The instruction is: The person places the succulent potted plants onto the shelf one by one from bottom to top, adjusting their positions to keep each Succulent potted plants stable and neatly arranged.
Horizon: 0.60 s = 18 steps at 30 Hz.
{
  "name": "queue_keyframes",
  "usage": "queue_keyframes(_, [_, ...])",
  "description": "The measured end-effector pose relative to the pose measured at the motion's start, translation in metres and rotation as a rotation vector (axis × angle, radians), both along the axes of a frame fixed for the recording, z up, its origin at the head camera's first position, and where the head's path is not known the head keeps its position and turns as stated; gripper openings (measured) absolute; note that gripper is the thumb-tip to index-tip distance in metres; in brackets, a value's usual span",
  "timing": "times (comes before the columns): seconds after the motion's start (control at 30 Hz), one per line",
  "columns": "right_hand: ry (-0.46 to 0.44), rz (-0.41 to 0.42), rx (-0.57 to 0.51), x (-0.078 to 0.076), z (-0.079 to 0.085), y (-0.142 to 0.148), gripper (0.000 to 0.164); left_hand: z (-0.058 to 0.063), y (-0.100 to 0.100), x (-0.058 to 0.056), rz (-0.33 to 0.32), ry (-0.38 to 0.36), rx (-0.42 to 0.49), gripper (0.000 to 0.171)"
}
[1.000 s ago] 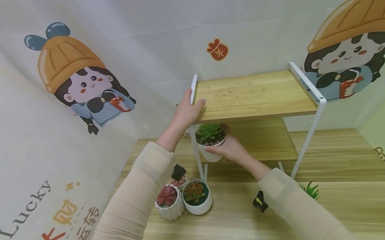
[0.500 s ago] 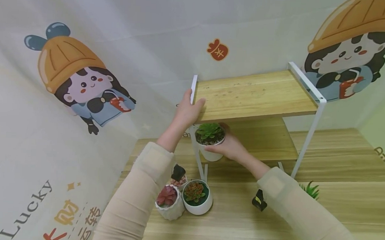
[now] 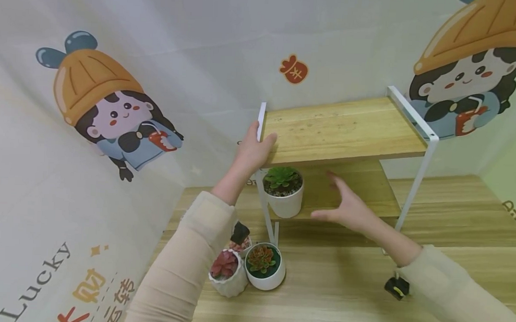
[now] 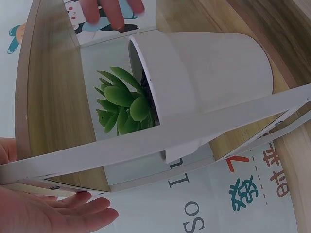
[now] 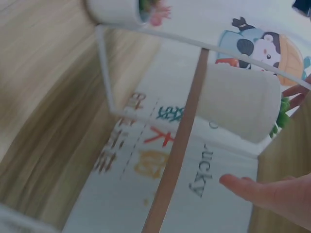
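Observation:
A green succulent in a white pot (image 3: pixel 287 205) stands on the lower board of a two-tier wooden shelf (image 3: pixel 341 128) with a white metal frame, at its left end. My left hand (image 3: pixel 252 148) holds the shelf's upper left end, thumb over the top board and fingers outside the frame, as the left wrist view also shows. To the right of the pot, my right hand (image 3: pixel 355 211) is held apart from it, thumb and fingers spread, holding nothing. In the right wrist view, a gap separates the white pot (image 5: pixel 238 102) from the thumb (image 5: pixel 252 189).
On the table left of the shelf stand a white pot with a reddish-green succulent (image 3: pixel 265 267), a ridged pot with a red plant (image 3: pixel 229 275) and a partly hidden pot with pink pieces (image 3: pixel 242 244). A printed cloth (image 3: pixel 209 82) hangs behind.
My right hand has let go of the potted succulent and moved away to the right, fingers spreading. The pot stays on the lower board. My left hand keeps its place on the shelf.

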State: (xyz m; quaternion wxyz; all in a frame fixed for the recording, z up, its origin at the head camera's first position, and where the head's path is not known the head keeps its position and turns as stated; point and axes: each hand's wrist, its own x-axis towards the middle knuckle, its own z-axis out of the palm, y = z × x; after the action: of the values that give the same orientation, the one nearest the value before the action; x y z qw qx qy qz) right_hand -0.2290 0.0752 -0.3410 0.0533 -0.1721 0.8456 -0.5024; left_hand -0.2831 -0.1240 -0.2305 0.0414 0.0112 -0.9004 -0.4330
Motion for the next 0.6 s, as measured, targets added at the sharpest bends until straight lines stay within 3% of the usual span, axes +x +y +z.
queue_keyframes(0.17, [0.067, 0.037, 0.015, 0.036, -0.013, 0.048, 0.094, -0.001, 0.003, 0.000, 0.006, -0.003, -0.007, 0.064])
queue_keyframes(0.37, [0.111, -0.070, -0.003, 0.067, -0.041, 0.108, 0.091, -0.001, 0.004, 0.001, 0.009, -0.008, 0.004, 0.062])
queue_keyframes(0.47, [0.085, -0.130, -0.048, 0.071, -0.070, 0.140, 0.089, -0.001, 0.003, 0.001, 0.005, -0.007, 0.005, 0.063])
queue_keyframes(0.6, [0.057, -0.201, -0.004, 0.069, -0.127, 0.180, 0.085, -0.002, 0.002, 0.001, -0.004, 0.001, 0.005, 0.063])
